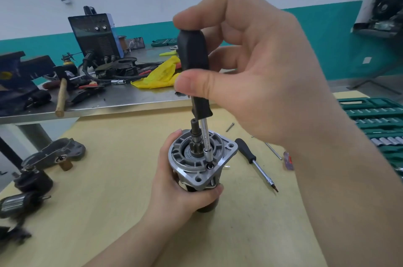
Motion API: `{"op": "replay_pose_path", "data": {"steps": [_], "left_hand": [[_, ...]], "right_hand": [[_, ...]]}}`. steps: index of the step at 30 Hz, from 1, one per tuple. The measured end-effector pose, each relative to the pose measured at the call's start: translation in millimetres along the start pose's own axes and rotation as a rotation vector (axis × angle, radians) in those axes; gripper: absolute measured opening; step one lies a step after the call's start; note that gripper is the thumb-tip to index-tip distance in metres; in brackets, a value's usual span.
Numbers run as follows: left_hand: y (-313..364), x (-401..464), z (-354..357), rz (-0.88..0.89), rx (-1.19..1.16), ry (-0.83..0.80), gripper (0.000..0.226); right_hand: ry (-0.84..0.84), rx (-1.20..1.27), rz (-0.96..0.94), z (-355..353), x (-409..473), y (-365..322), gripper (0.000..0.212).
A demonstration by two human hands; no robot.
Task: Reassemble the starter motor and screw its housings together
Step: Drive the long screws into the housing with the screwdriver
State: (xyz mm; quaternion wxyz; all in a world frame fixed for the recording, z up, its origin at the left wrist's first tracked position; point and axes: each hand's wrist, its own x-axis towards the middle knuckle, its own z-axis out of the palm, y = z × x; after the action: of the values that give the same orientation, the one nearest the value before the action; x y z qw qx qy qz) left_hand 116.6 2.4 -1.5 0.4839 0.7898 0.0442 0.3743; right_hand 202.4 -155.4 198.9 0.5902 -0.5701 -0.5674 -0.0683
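Silver metal shows on top of the starter motor (201,158), but your left hand (176,188) wraps tight around its dark body, so most of that body is hidden. You hold it standing up on the wooden table (122,190). Its little gear shaft (194,135) pokes up in the middle.

Your right hand (250,74) is above it, fingers curled shut around the black handle of one screwdriver (194,66). Your thumb covers part of the handle. Its shiny tip sits down on a screw (209,166) at the near edge of the silver housing. You can barely see that screw.

Just right of your left hand lies a second screwdriver (255,163), loose on the table. Past it, partly hidden by your right wrist, is a small red and clear tool (287,160), too blurry to name. A green socket case (375,118) is cut off at the right edge.

Left of your left hand lie three dark motor parts (54,155), blurry at the edge. Behind your hands is a steel bench (122,98) with a yellow rag (159,76), a hammer (61,96) and a dark box machine (96,35)
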Motion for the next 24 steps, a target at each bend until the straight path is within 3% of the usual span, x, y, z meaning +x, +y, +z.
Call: {"op": "replay_pose_path", "data": {"steps": [3, 5, 9, 12, 18, 20, 24], "left_hand": [[0, 0, 0, 0.001, 0.009, 0.008, 0.118], [-1, 0, 0, 0.000, 0.011, 0.006, 0.119], [-2, 1, -1, -0.019, -0.004, 0.005, 0.118], [-2, 1, -1, -0.032, -0.011, 0.014, 0.116], [-1, -3, 0, -0.021, 0.001, 0.009, 0.119], [-1, -2, 0, -0.017, 0.002, 0.001, 0.120], [-2, 0, -1, -0.027, -0.006, 0.006, 0.118]], "right_hand": [[0.139, -0.224, -0.013, 11, -2, 2, 0.038], [0.150, -0.244, -0.016, 13, -2, 3, 0.037], [-0.114, 0.206, 0.027, 4, -2, 4, 0.033], [-0.175, 0.297, 0.039, 0, -2, 4, 0.039], [0.160, -0.109, -0.002, 14, -1, 11, 0.039], [0.196, -0.177, 0.001, 16, -1, 14, 0.037], [0.008, 0.168, 0.042, 6, -2, 14, 0.031]]}}
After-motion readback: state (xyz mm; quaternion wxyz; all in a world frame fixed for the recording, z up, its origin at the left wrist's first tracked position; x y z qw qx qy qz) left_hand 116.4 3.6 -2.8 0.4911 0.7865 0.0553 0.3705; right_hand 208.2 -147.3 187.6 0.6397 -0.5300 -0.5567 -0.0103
